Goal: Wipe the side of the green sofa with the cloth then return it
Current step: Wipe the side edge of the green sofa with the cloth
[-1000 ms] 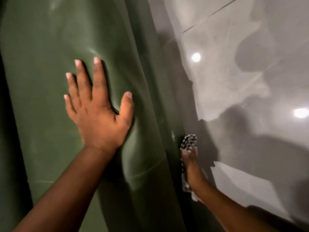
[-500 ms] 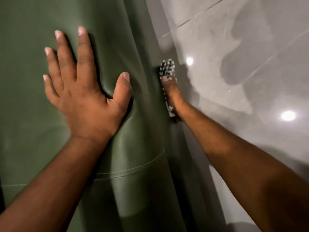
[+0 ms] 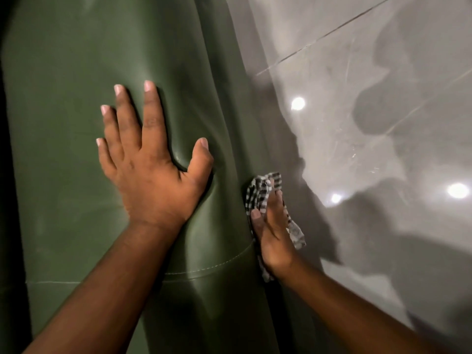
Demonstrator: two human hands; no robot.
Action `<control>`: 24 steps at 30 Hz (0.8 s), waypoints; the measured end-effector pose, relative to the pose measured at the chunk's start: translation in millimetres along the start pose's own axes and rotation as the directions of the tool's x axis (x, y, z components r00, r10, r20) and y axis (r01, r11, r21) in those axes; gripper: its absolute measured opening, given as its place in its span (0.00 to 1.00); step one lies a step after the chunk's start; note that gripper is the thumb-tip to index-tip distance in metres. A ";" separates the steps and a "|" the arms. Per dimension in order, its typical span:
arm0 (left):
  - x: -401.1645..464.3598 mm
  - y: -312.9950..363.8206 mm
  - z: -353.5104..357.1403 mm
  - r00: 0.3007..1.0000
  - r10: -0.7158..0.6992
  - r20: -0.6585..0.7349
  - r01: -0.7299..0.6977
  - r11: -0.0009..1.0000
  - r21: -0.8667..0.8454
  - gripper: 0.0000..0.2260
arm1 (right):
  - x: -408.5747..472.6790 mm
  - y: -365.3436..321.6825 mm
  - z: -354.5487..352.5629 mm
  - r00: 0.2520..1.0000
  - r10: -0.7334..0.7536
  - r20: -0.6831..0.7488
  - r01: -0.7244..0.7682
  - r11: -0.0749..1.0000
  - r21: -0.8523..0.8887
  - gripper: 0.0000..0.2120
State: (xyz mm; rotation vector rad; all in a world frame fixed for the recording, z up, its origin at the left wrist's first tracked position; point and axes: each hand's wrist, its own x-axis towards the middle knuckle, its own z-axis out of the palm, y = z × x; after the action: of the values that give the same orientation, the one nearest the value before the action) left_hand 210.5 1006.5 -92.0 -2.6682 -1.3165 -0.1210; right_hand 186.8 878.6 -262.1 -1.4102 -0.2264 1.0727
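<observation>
Cloth (image 3: 263, 192), checked, is pressed against the green sofa (image 3: 76, 72) side at centre right by the right hand (image 3: 272, 233). Left hand (image 3: 150, 172) lies flat, fingers spread, on the sofa, gripping nothing.

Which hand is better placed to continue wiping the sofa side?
The right hand: it already presses the cloth against the sofa side. The left hand lies flat on top, empty.

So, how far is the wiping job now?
Wiping is in hand: the right hand presses the checked cloth against the green sofa side, while the left hand braces flat on it. What is already wiped cannot be told. Returning the cloth is left.
</observation>
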 end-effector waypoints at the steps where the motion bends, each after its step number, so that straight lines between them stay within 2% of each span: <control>1: 0.0 0.2 0.3 1.000 0.005 -0.001 -0.005 1.000 -0.003 0.39 | 9.5 -6.3 2.4 0.999 -0.048 -0.001 0.048 0.999 -0.023 0.30; 4: -1.6 -3.5 2.3 1.000 0.008 -0.023 -0.008 1.000 -0.020 0.39 | 50.8 -21.9 7.6 0.987 -0.158 0.039 0.161 0.983 -0.091 0.32; 7: -0.6 -1.9 2.4 1.000 0.006 -0.028 -0.006 1.000 -0.029 0.38 | 95.6 -24.4 -0.7 0.997 -0.067 0.030 0.066 0.996 0.052 0.34; 9: -0.8 0.2 0.3 1.000 0.005 -0.019 -0.005 1.000 0.006 0.38 | 105.3 -8.4 -11.5 0.996 0.075 0.042 -0.081 0.986 0.148 0.33; 11: -1.8 -0.1 0.5 1.000 0.000 -0.016 0.000 1.000 -0.002 0.38 | 83.9 22.3 -24.6 0.960 0.270 0.073 -0.280 0.925 0.258 0.25; 13: -2.6 -0.7 2.2 1.000 -0.005 -0.022 0.005 1.000 -0.001 0.38 | 41.2 46.4 -28.3 0.891 0.439 0.116 -0.447 0.807 0.386 0.18; 15: -3.5 0.0 2.8 1.000 -0.005 -0.029 0.006 1.000 0.005 0.38 | -2.9 56.3 -30.0 0.812 0.575 0.098 -0.566 0.735 0.375 0.20; 18: -2.7 0.1 1.6 0.999 -0.015 -0.035 0.015 1.000 -0.007 0.38 | -38.7 46.4 -29.3 0.848 0.530 -0.006 -0.517 0.830 0.212 0.27; 20: -3.3 0.8 1.1 1.000 -0.012 -0.028 0.012 1.000 -0.020 0.38 | -46.5 29.8 -23.1 0.879 0.476 -0.009 -0.474 0.877 0.082 0.33; 22: -2.2 1.6 1.1 1.000 -0.012 -0.027 0.012 1.000 -0.012 0.38 | -40.7 8.0 -10.3 0.936 0.353 -0.020 -0.353 0.936 0.005 0.32; 24: -1.5 2.8 0.9 1.000 -0.013 -0.026 0.013 1.000 -0.002 0.38 | -12.0 -15.5 0.8 0.979 0.193 -0.062 -0.193 0.981 0.008 0.28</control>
State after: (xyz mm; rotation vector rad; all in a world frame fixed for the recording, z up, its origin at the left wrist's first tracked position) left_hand 211.8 1003.9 -93.4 -2.6508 -1.3265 -0.1580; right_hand 187.0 873.7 -243.1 -1.4841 -0.0436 1.1844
